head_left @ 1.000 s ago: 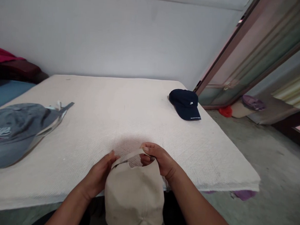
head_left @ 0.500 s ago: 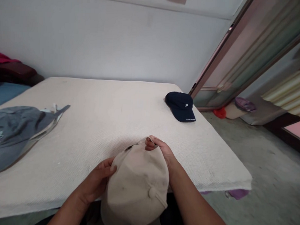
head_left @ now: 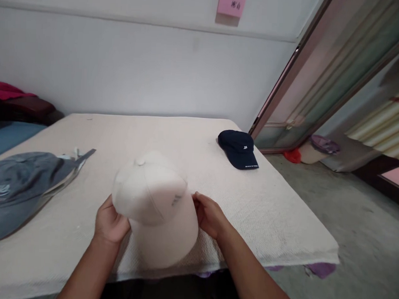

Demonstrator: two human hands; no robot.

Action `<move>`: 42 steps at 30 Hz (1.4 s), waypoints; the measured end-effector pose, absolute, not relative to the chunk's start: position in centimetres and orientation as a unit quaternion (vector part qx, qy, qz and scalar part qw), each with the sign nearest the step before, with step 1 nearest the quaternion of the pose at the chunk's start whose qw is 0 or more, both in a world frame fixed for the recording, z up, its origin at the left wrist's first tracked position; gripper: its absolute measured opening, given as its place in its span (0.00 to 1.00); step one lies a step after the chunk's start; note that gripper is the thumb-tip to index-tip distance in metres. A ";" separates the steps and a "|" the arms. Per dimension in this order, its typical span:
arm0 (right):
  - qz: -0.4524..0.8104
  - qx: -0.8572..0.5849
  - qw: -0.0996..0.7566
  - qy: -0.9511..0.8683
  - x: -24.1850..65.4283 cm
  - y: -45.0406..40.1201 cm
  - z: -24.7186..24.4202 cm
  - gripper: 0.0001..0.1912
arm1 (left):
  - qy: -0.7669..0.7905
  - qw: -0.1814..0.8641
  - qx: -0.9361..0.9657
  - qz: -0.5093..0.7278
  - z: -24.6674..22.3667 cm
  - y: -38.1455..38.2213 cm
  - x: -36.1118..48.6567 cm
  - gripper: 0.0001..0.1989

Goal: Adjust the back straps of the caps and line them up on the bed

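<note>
Flanking the pale cap (head_left: 155,200), left hand (head_left: 109,222) and right hand (head_left: 212,214) apparently grip its edges, fingers curled.

Both forearms reach forward, the left hand (head_left: 112,220) and right hand (head_left: 210,215) apart, fingers curled inward.

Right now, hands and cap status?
Both hands on white cap, brim toward wearer. Grey cap left, navy cap far right. Nothing between hands but cap.

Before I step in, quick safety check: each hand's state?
Left hand: holding the pale cap by its side.
Right hand: fingers at the cap's other side; grip unclear.
</note>
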State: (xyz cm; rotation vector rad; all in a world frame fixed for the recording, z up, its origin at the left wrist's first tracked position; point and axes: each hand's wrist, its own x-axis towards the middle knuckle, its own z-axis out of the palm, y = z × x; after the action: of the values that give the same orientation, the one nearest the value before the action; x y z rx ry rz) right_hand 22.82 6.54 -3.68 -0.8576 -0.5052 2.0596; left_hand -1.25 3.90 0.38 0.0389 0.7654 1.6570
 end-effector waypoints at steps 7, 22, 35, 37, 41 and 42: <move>0.847 -0.277 0.318 -0.323 23.0 5.2 -2.5 0.19 | 0.275 0.601 -0.001 0.750 -0.7 5.2 -2.5 0.25; 0.847 -0.291 0.399 -0.197 19.9 6.8 -3.6 0.19 | 0.281 0.627 -0.009 0.727 -2.4 6.0 -2.3 0.20; 0.690 -0.313 0.628 -0.178 27.4 19.7 -4.5 0.16 | 0.326 0.697 -0.029 0.638 -2.4 5.5 1.4 0.12; 0.689 -0.337 0.619 -0.169 28.0 21.1 -5.6 0.13 | 0.347 0.700 -0.019 0.624 -2.4 5.5 1.9 0.11; 0.691 -0.379 0.594 -0.158 28.5 22.2 -7.1 0.09 | 0.369 0.704 -0.009 0.607 -2.5 5.6 2.3 0.09; 0.689 -0.387 0.593 -0.158 28.5 22.3 -7.3 0.09 | 0.369 0.705 -0.009 0.606 -2.5 5.6 2.3 0.08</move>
State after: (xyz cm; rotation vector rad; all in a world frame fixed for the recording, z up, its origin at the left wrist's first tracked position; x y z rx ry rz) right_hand 28.52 22.25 -7.28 -0.9001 -0.3676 1.6011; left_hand 2.32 5.59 -2.51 -0.0192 0.8197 1.3462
